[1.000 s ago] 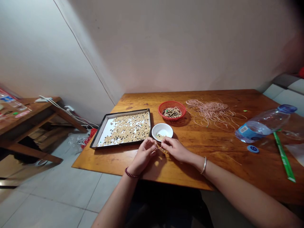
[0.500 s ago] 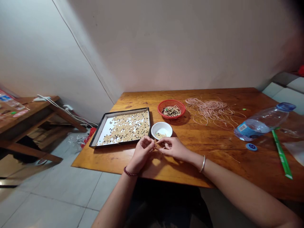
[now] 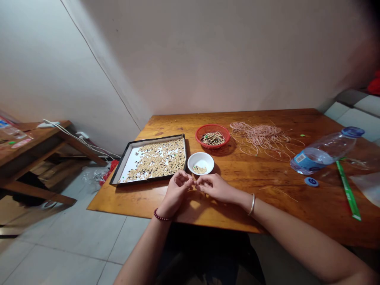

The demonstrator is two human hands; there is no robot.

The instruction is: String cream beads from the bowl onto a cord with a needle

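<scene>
My left hand (image 3: pixel 179 188) and my right hand (image 3: pixel 215 187) meet fingertip to fingertip over the near part of the table. Both are closed in a pinch; what lies between the fingertips is too small to make out. Just beyond them stands a white bowl (image 3: pixel 204 158) with some pale beads (image 3: pixel 200 170) in its bottom. To the left, a black-edged tray (image 3: pixel 148 180) holds many cream beads (image 3: pixel 157 158) mixed with dark ones. Behind the bowl, a red basket (image 3: pixel 212 146) contains strung cream and dark beads (image 3: pixel 214 138).
A tangled heap of pink cord (image 3: pixel 261 136) lies at the back right. Nearer are a tilted water bottle (image 3: pixel 323 154), a blue cap (image 3: pixel 311 181), a green wrapper strip (image 3: pixel 348 192) and a loose strand (image 3: pixel 279 191). A second table (image 3: pixel 32 146) stands at far left.
My right hand has tilted slightly and its fingers have drawn closer to my left fingertips. The whole view has shifted a little; the objects on the table rest where they were.
</scene>
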